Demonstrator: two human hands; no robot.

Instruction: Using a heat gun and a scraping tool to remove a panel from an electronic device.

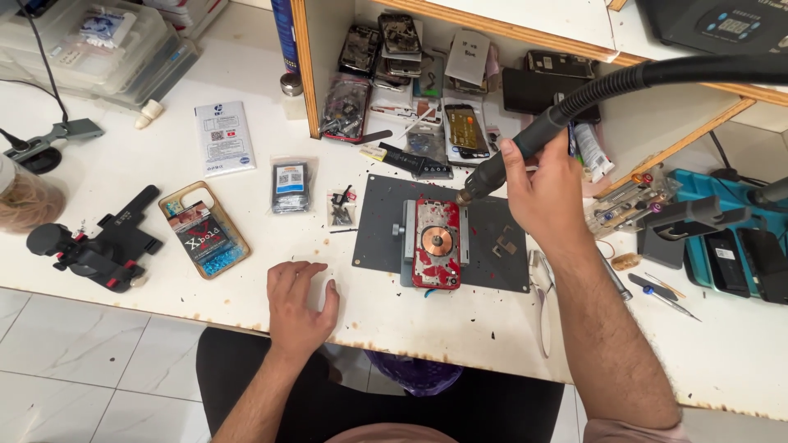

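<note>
Head view: right hand [543, 190] holds rotary tool [525, 148] over clamped phone [437, 244].

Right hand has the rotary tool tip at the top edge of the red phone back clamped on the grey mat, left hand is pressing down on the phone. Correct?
Not quite. In the head view the left hand rests flat on the white table, apart from the phone. The rest holds: the right hand has the rotary tool tip at the top edge of the red phone back clamped on the grey mat.
</note>
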